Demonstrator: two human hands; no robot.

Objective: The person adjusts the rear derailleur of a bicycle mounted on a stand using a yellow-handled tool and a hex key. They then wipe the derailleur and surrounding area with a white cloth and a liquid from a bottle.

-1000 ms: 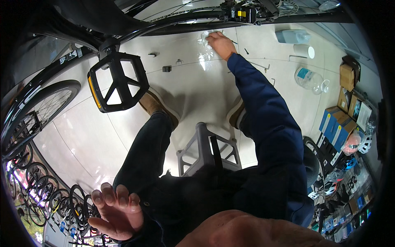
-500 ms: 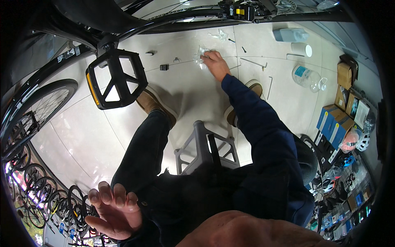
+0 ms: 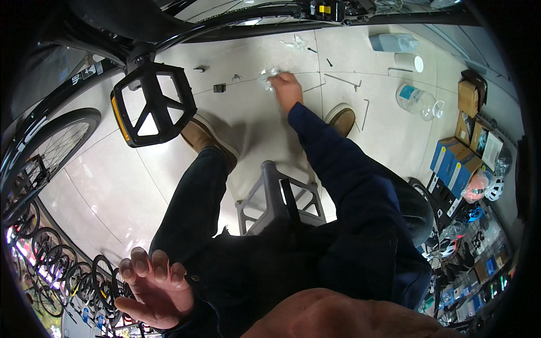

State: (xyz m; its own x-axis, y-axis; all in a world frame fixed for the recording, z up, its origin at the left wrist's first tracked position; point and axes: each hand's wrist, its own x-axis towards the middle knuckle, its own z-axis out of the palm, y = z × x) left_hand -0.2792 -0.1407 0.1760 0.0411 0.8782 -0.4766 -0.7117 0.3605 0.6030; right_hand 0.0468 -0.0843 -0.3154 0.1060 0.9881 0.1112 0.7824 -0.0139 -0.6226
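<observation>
My right hand (image 3: pixel 288 90) reaches down to the floor, with its fingers closed on a crumpled piece of clear plastic wrap (image 3: pixel 267 79). Left of it lie a small black block (image 3: pixel 220 88), a small metal clip (image 3: pixel 236 77) and a little black part (image 3: pixel 199 69). Beyond it is another crumpled piece of plastic (image 3: pixel 296 42), near two dark bolts (image 3: pixel 329 62). Hex keys (image 3: pixel 365 114) lie to its right. At the lower left my left hand (image 3: pixel 155 290) is raised, palm up, with its fingers apart and nothing in it.
A bicycle with a black pedal (image 3: pixel 179 105) spans the far side and left. To the right stand a white cup (image 3: pixel 416 63), a grey container (image 3: pixel 389 43) and a large clear bottle (image 3: pixel 408 101), with boxes (image 3: pixel 451 163) behind. A grey stool (image 3: pixel 270 186) is between my legs.
The view has shifted slightly. My right wrist and forearm have swung a little left, and the plastic wrap looks more bunched at the fingertips. My left hand stays as it was.
</observation>
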